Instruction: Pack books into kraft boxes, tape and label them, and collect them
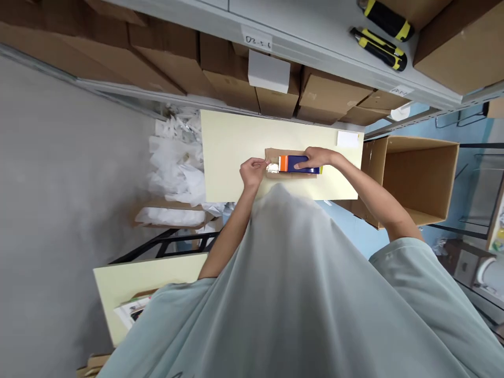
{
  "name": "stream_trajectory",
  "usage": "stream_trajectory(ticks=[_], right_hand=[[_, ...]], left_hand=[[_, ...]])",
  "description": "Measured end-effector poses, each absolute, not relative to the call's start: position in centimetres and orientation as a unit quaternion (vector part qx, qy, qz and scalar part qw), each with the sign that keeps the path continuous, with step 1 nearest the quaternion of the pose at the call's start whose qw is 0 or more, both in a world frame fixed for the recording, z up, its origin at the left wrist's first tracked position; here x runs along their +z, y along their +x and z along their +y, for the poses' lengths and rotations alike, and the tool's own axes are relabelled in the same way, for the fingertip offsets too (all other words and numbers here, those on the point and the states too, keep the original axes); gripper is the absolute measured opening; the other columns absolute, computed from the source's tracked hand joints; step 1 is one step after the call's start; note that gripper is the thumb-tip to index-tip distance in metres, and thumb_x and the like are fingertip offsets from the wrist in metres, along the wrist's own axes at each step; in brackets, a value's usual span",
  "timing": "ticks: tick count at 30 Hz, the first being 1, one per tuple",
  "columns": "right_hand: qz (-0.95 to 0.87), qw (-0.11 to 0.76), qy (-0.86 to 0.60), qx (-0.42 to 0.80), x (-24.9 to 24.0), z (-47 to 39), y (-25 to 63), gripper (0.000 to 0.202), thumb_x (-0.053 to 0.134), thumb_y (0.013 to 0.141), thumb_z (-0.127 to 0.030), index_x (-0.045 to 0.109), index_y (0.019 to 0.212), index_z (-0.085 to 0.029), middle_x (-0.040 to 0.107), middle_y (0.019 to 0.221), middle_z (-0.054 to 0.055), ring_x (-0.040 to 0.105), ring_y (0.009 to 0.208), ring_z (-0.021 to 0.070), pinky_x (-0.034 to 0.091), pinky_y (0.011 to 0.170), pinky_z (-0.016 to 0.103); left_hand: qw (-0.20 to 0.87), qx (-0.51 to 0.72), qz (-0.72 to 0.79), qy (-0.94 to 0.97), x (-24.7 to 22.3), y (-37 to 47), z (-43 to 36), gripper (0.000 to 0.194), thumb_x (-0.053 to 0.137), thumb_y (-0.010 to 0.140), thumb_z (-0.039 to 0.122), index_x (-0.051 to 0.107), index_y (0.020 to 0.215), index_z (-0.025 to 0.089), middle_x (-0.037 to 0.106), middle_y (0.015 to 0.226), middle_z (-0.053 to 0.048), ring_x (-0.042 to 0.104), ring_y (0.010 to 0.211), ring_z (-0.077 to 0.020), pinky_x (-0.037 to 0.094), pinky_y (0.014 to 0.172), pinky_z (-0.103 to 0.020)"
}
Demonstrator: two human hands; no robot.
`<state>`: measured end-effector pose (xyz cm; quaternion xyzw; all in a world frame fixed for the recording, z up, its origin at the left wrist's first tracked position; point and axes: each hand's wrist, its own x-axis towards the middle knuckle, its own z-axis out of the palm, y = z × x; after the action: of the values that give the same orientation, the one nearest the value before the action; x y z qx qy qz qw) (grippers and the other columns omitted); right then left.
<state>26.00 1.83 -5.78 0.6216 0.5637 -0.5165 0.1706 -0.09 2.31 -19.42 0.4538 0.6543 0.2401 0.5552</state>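
Before us, a long blue-and-orange packet [294,163] lies on a flat brown cardboard piece [275,154] on the pale rectangular table [232,147]; crumpled white plastic bags [177,163] left, an open brown cardboard carton [417,178] right, shelved brown boxes [220,79] behind.

open carton [413,176] | plastic bags [177,163] | yellow-black tools [380,34] | shelf boxes [236,79]

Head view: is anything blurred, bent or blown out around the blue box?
Head view: even light, no glare; wide-angle bends the shelf edge; the shirt is soft up close; the blue box under the right hand and left hand is small, print unreadable.
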Motion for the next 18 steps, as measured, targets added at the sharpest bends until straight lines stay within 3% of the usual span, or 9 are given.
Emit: stream_trajectory(ticks=[5,9,14,18], right_hand=[[0.588,0.152,0.618,-0.499,-5.8,1.5,25.7,0.073,0.089,0.077,-0.082,0.084,0.100,-0.014,0.083,0.088,0.013,0.078,0.085,0.0300,0.053,0.073,0.034],[0.602,0.126,0.615,-0.494,-5.9,1.0,26.9,0.075,0.095,0.071,-0.080,0.085,0.106,-0.014,0.083,0.084,0.011,0.079,0.084,0.0294,0.056,0.074,0.034],[0.508,0.120,0.612,-0.594,-6.2,-2.5,35.7,0.066,0.097,0.074,-0.075,0.086,0.096,-0.013,0.083,0.083,0.010,0.080,0.083,0.0279,0.060,0.078,0.037],[0.486,0.067,0.669,-0.559,-7.0,-5.9,44.0,0.072,0.096,0.072,-0.079,0.085,0.096,-0.011,0.082,0.084,0.010,0.080,0.085,0.0285,0.061,0.079,0.039]], left_hand=[[0.520,0.238,0.682,0.456,-19.3,0.3,2.0,0.018,0.084,0.078,0.031,0.072,0.083,0.019,0.074,0.082,-0.004,0.070,0.081,-0.0190,0.057,0.084,-0.032],[0.497,0.212,0.686,0.487,-19.2,0.5,2.1,0.018,0.081,0.079,0.035,0.072,0.085,0.020,0.073,0.082,-0.004,0.069,0.081,-0.0191,0.058,0.080,-0.032],[0.471,0.204,0.714,0.475,-20.0,0.9,2.4,0.018,0.082,0.075,0.033,0.071,0.082,0.020,0.071,0.081,-0.003,0.068,0.079,-0.0180,0.060,0.077,-0.031],[0.463,0.211,0.724,0.465,-20.4,1.3,2.5,0.017,0.083,0.074,0.029,0.070,0.080,0.020,0.071,0.080,-0.002,0.066,0.077,-0.0174,0.059,0.075,-0.032]])
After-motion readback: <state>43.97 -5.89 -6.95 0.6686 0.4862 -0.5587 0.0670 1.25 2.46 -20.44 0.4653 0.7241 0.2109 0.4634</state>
